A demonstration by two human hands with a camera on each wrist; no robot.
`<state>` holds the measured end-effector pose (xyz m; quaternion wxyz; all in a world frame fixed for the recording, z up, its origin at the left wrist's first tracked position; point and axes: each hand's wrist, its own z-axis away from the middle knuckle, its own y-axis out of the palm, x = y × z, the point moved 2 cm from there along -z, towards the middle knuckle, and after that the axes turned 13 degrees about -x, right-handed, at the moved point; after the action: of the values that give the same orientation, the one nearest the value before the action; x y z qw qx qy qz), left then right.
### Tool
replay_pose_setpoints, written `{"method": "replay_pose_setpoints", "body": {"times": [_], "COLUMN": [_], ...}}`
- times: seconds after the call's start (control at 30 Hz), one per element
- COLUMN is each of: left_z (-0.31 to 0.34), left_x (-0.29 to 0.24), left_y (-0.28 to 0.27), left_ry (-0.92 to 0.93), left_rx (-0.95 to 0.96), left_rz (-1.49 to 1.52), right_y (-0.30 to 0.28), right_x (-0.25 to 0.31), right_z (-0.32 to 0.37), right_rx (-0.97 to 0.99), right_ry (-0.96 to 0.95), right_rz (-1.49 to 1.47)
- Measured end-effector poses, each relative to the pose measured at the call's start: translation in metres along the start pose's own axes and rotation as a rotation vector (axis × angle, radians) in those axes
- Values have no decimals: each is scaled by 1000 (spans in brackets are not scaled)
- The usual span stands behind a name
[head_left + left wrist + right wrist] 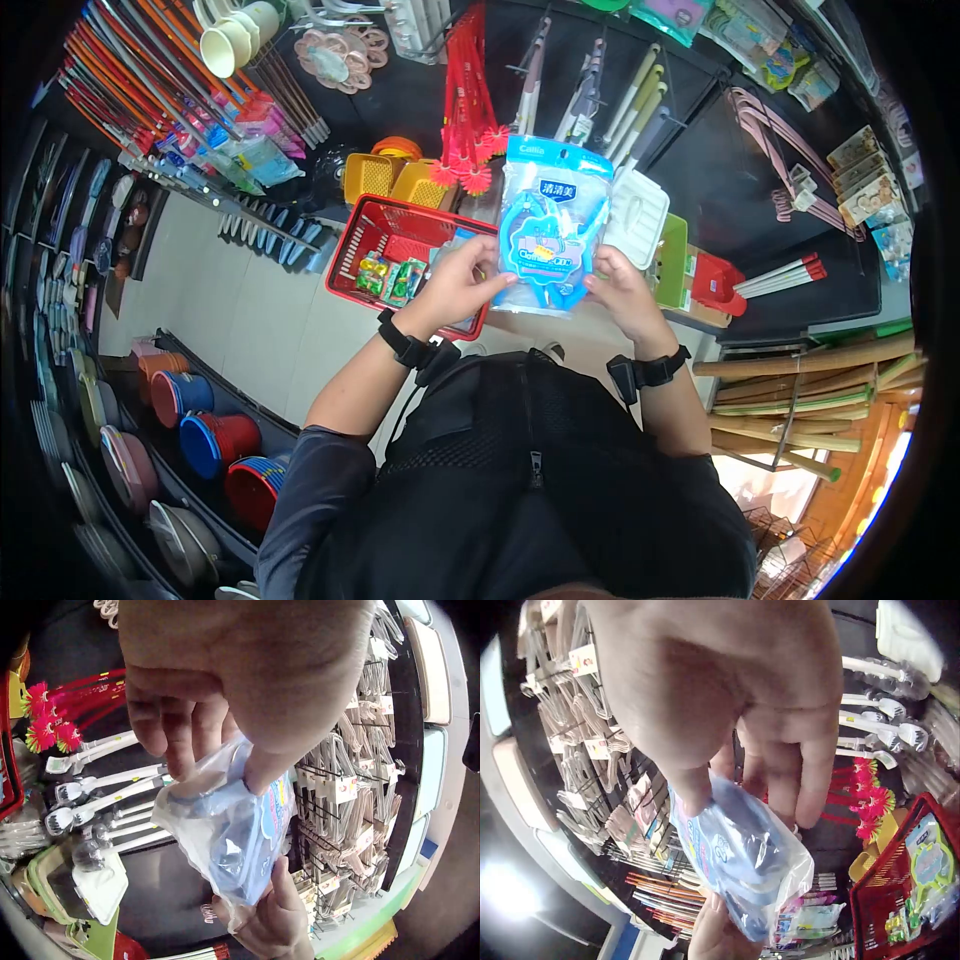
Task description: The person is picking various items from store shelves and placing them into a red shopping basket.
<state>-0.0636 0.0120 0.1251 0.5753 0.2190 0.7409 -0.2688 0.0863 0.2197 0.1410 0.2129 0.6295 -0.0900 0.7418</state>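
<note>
A sealed clear-plastic packet [550, 215] with a bright blue header and printed label faces the head camera. Soft-looking light blue contents fill the packet, and its film looks creased in the wrist views. At its lower left edge my left hand [463, 285] pinches it, thumb in front and fingers behind. My right hand [632, 300] grips the opposite lower edge the same way. Below and to the left, partly behind the left hand, is a red shopping basket [420, 209] containing small yellow-and-green packs [373, 272] and a green-framed packet [930, 861].
Long-handled brushes [590, 90] and red flower-headed sticks [470, 120] hang on the dark display ahead. Yellow baskets [368, 180] stand behind the shopping basket. Stacked buckets [205, 445] line the lower left shelf. Rolled mats [800, 400] lie at right.
</note>
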Motion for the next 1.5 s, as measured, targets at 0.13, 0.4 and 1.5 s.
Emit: {"method": "replay_pose_setpoints", "body": {"times": [0.13,0.4,1.5], "left_z": [8,36,11], "left_x": [23,116,338], "left_y": [-20,-79,-57], "left_ry": [-71,-425,-540], "left_rx": [74,-120,148], "left_rz": [-4,289,-675], "right_y": [14,-6,-72], "right_x": [-21,-32,-57], "right_z": [0,15,133], "right_rx": [31,-260,-1015], "right_ry": [28,96,265], "right_rz": [4,40,88]}}
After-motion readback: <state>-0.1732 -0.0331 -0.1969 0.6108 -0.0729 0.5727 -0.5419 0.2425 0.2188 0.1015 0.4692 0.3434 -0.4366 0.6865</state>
